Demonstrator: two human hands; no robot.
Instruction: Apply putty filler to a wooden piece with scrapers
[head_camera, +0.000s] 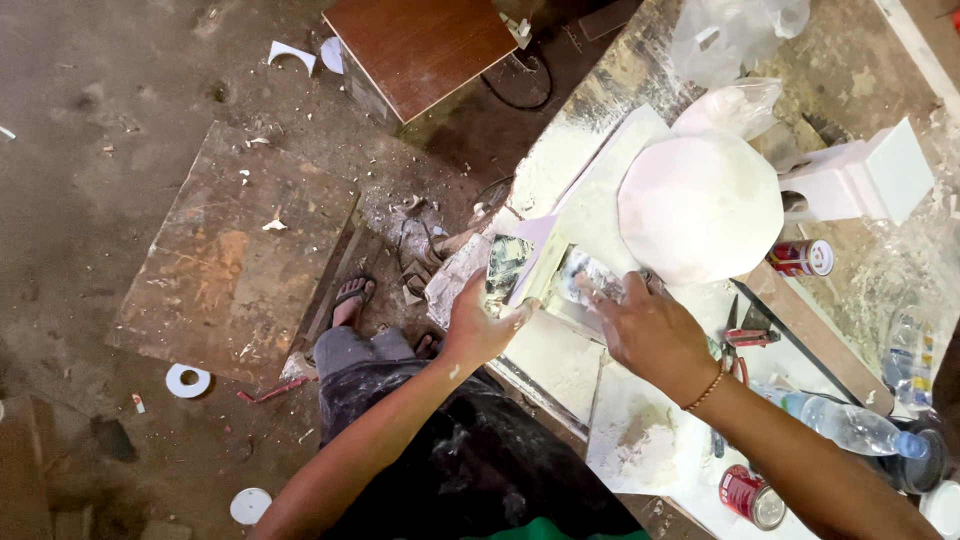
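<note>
My left hand (482, 322) grips the near edge of a thin white board piece (532, 262) that stands tilted at the edge of the dusty worktable (640, 80). My right hand (640, 325) presses fingers down on a shiny, paint-smeared metal piece (583, 280) right beside that board. Just past both hands lies a large white octagonal panel (700, 208) on a white sheet.
A red can (803, 258) stands by the octagon, another red can (752, 496) near my right forearm. A clear plastic bottle (840, 422), red-handled pliers (745, 340), a white box shape (865, 178) and plastic bags (735, 35) sit on the table. A brown board (240, 250) and wooden box (420, 45) are on the floor.
</note>
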